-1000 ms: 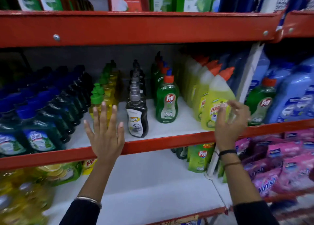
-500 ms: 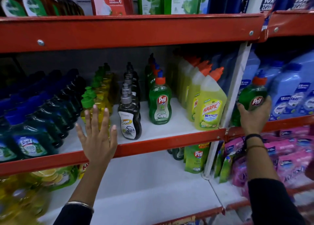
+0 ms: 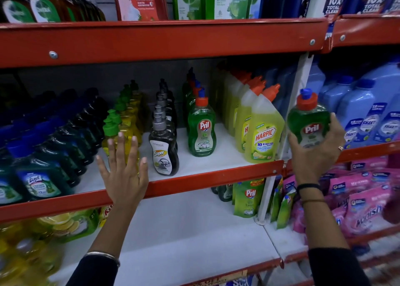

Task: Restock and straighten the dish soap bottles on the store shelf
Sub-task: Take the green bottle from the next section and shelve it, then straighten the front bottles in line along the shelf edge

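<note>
My right hand grips a green Pril dish soap bottle with an orange cap, held upright in the air in front of the white shelf upright. A row of matching Pril bottles stands on the middle shelf. Left of that row stand a row of dark Super bottles and a row of yellow bottles with green caps. My left hand is spread flat with fingers apart in front of the yellow row, at the shelf's red front edge, holding nothing.
Yellow Harpic bottles stand right of the Pril row. Dark blue-capped bottles fill the shelf's left. Blue jugs and pink pouches fill the right bay. Pril refill pouches sit on the lower shelf, Dettol bottles above.
My right hand went from the Harpic bottles to the right bay, closed on the Pril bottle there and lifted it up and leftwards. My left hand stayed flat at the yellow row.
</note>
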Tool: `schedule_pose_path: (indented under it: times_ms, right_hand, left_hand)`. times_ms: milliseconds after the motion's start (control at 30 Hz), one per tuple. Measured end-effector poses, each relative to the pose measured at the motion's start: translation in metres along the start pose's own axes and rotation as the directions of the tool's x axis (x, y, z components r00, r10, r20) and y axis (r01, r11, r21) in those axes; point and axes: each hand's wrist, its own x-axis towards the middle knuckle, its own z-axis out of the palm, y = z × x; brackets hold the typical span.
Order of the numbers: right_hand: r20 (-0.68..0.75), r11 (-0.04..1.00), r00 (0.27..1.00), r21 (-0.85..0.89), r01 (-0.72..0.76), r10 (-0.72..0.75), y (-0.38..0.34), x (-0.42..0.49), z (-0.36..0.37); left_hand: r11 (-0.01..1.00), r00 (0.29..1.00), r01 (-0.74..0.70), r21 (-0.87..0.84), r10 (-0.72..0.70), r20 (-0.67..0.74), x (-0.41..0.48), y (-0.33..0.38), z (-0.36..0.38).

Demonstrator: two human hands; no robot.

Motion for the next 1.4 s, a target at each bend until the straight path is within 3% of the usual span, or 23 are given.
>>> schedule_pose_path:
  times_ms: [167, 333, 533, 867, 967, 1033, 1133, 1200, 1300, 1400]
  right_hand:
    - [0.107, 0.996, 0.990, -0.011, 0.093, -0.091, -0.048, -0.018, 0.001]
    - [0.234, 0.995, 0.970, 0.092, 0.048, -0.068, -0.101, -0.041, 0.015]
    - [0.417, 0.986, 0.897, 0.020, -0.168, 0.144, -0.143, -0.067, 0.053]
    - [0.483, 0.978, 0.852, -0.061, -0.199, 0.204, -0.139, -0.100, 0.077]
    - [0.543, 0.987, 0.825, -0.056, -0.149, 0.155, -0.132, -0.099, 0.074]
    - [0.600, 0.971, 0.781, 0.028, -0.238, 0.174, -0.127, -0.098, 0.069]
    - [0.700, 0.788, 0.657, 0.222, -0.574, 0.282, -0.119, -0.097, 0.056]
    - [0.752, 0.638, 0.571, 0.269, -0.721, 0.328, -0.112, -0.098, 0.049]
    - [0.821, 0.544, 0.481, 0.264, -0.796, 0.306, -0.106, -0.095, 0.045]
    - [0.877, 0.555, 0.420, 0.234, -0.798, 0.234, -0.107, -0.089, 0.043]
  left_hand:
    - [1.000, 1.000, -0.010, 0.001, 0.010, -0.014, -0.001, 0.000, 0.001]
    - [1.000, 0.999, -0.020, 0.020, 0.020, -0.026, -0.001, 0.000, 0.001]
    - [0.999, 0.999, -0.027, 0.045, 0.029, -0.034, -0.001, -0.002, 0.001]
    - [0.996, 0.997, -0.035, 0.082, 0.041, -0.069, -0.002, -0.004, 0.005]
    - [1.000, 0.993, -0.010, 0.009, 0.011, -0.117, -0.004, -0.001, 0.004]
    - [0.990, 0.985, -0.037, -0.136, 0.014, -0.169, -0.009, 0.010, 0.001]
    - [0.862, 0.975, -0.162, -0.480, 0.066, -0.210, -0.016, 0.043, -0.009]
    - [0.701, 0.989, -0.149, -0.697, 0.098, -0.113, -0.021, 0.073, -0.016]
    - [0.513, 0.978, 0.075, -0.855, 0.130, 0.164, -0.024, 0.114, -0.020]
    - [0.419, 0.921, 0.349, -0.838, 0.010, 0.389, -0.017, 0.134, -0.014]
